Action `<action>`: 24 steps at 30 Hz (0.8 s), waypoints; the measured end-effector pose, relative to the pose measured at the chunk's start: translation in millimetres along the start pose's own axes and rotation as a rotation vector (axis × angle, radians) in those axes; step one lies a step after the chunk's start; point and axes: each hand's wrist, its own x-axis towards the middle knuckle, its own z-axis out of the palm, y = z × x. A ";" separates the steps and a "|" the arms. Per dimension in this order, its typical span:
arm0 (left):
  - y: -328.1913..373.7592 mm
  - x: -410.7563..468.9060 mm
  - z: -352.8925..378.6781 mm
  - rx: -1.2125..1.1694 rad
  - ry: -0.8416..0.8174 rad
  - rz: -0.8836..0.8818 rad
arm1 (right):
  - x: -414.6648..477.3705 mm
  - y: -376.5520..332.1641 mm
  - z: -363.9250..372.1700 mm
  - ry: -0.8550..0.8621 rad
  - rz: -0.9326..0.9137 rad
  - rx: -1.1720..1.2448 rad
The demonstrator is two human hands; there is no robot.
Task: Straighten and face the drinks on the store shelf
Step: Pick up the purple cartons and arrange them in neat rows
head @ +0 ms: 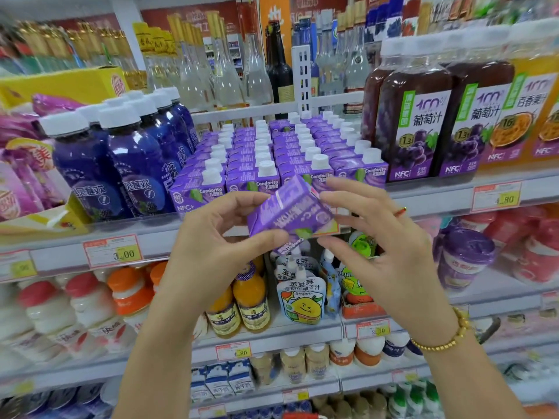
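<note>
Fingers (242, 201) of the left hand (208, 246) pinch the left end of a purple carton (290, 211), held tilted just before the shelf (157, 246) and its rows (272, 152) of like packs. The right hand (393, 252) is spread, fingertips at the carton's right end.

Cannot read the print on the small purple cardboard carton (290, 207), smeared by motion, with its lower corner under the left hand (217, 246). Cannot tell a grip from a mere touch at the right hand (390, 237). Cannot make out fine print on the white-and-yellow paper price tag (112, 254). Lose the tall orange plastic juice bottle (535, 122) at the right edge.
</note>
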 end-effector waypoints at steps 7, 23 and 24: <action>23.3 33.8 -5.2 -0.072 0.027 -0.231 | 40.8 6.8 13.8 -0.082 -0.274 -0.330; -6.2 78.3 -13.8 0.863 0.073 0.233 | 238.1 76.9 23.4 -0.446 0.273 -0.844; -8.0 79.2 -13.9 0.849 0.044 0.220 | 243.1 79.3 26.8 -0.495 0.287 -0.877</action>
